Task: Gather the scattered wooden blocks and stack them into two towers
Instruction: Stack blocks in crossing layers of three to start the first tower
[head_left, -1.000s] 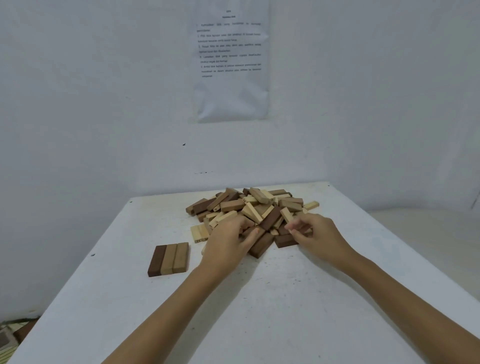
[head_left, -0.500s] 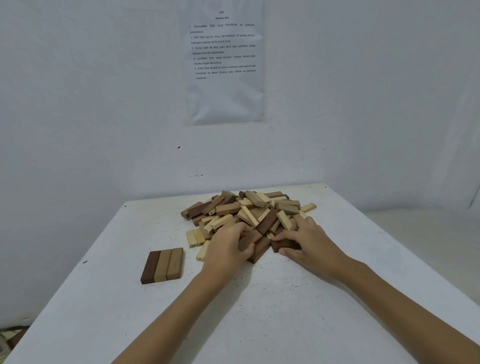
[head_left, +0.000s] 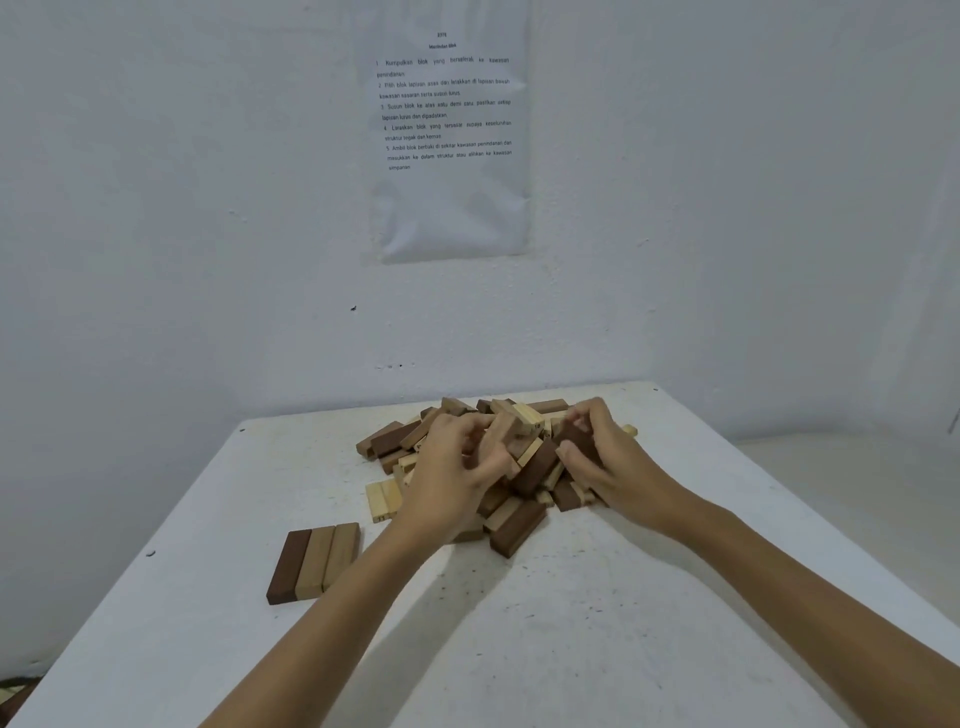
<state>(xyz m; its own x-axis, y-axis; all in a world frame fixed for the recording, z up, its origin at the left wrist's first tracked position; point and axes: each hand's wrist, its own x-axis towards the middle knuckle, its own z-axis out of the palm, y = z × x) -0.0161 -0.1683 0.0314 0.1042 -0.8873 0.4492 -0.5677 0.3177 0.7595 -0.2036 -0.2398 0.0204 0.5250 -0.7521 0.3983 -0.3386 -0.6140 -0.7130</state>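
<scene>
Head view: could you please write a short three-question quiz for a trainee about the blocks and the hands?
1. True or false: the row of three blocks touches the pile.
2. How many blocks in that row are dark? A one, B two, C three.
3. Fill in: the right hand grips a ___ block.
Key: 1 false; 2 A; 3 dark.

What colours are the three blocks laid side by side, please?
The row of three: one dark brown, two tan, head view.
</scene>
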